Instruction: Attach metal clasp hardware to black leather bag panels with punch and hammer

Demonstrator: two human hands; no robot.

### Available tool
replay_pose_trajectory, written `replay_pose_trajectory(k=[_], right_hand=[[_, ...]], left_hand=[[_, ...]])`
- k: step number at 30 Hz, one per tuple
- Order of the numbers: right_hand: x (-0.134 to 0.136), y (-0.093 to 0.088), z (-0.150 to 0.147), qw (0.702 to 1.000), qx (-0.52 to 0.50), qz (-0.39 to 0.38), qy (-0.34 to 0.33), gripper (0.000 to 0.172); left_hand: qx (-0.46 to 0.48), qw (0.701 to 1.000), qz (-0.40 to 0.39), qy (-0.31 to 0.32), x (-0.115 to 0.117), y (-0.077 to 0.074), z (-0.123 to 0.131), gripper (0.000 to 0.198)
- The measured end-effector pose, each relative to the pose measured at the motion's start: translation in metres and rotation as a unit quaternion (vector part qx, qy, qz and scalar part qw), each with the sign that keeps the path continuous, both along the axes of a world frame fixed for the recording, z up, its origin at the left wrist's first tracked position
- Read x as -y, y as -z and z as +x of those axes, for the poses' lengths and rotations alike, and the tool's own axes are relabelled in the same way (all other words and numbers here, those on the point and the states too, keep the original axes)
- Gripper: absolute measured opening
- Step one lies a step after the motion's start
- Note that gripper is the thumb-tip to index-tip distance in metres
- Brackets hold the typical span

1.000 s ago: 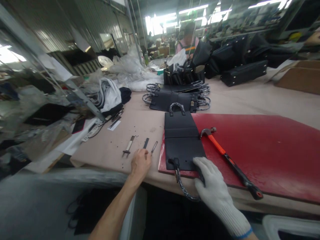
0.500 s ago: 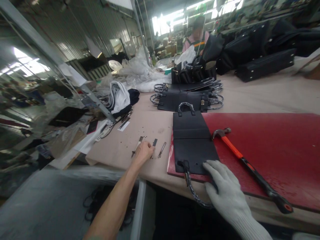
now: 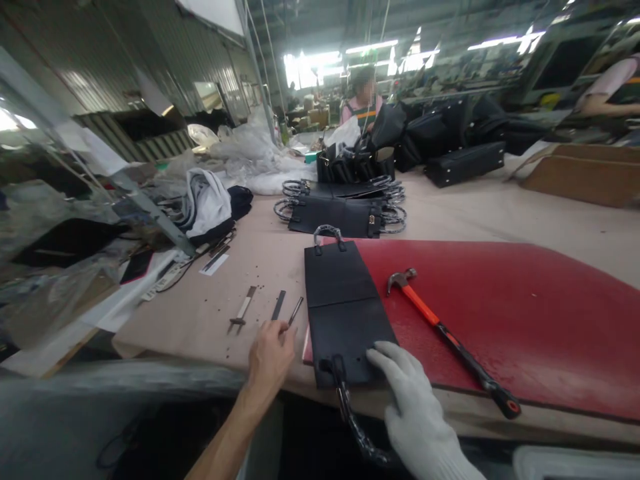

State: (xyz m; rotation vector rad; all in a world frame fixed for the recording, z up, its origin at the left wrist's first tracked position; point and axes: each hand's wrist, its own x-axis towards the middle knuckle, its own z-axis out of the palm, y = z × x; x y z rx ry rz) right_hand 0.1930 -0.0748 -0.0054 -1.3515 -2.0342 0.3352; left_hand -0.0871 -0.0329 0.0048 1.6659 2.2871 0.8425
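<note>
- Drawn back a touch since half a second ago: left hand point(image 3: 270, 357), now just short of the near ends of two slim metal punches point(image 3: 278, 305) lying on the counter point(image 3: 260, 253).
- Left fingers curled forward, seen from behind (holding anything or not: cannot tell).
- Gloved right hand point(image 3: 413, 400) flat, fingers spread, pressing the near right corner of the black leather panel point(image 3: 345, 300).
- Panel flat along the left edge of a red board point(image 3: 525, 313), braided handle point(image 3: 353, 417) hanging over the counter edge.
- Orange-shafted hammer point(image 3: 440, 327) just right of the panel, apart from both hands.
</note>
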Motion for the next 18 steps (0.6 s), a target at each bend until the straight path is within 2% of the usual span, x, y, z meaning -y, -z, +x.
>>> replay_pose_trajectory(k=[2,6,8,10,13,15,16,18], right_hand=[[0.015,0.005,-0.001,0.999,-0.022,-0.015,0.033,0.08],[0.042,0.016,-0.006,0.98,-0.11,-0.052,0.16,0.061],[0.051,0.015,-0.01,0.952,-0.183,-0.105,0.223,0.058],[0.054,0.012,-0.013,0.905,-0.279,-0.194,0.257,0.062],[0.054,0.003,-0.012,0.816,-0.412,-0.31,0.262,0.071],[0.057,-0.003,-0.005,0.779,-0.437,-0.363,0.267,0.076],[0.059,-0.005,-0.001,0.776,-0.423,-0.385,0.267,0.076],[0.059,-0.006,0.009,0.798,-0.387,-0.421,0.19,0.063]], left_hand=[[0.084,0.996,-0.013,-0.005,0.013,0.003,0.009,0.026],[0.227,0.97,-0.062,-0.058,0.024,0.006,0.023,0.031],[0.288,0.951,-0.079,-0.077,0.023,0.006,0.026,0.035],[0.339,0.934,-0.082,-0.084,0.018,0.006,0.029,0.039],[0.395,0.91,-0.096,-0.078,0.008,0.003,0.029,0.031],[0.429,0.892,-0.128,-0.063,0.004,-0.004,0.027,0.026],[0.444,0.883,-0.142,-0.059,0.003,-0.009,0.026,0.027],[0.466,0.87,-0.145,-0.074,0.001,-0.019,0.022,0.031]])
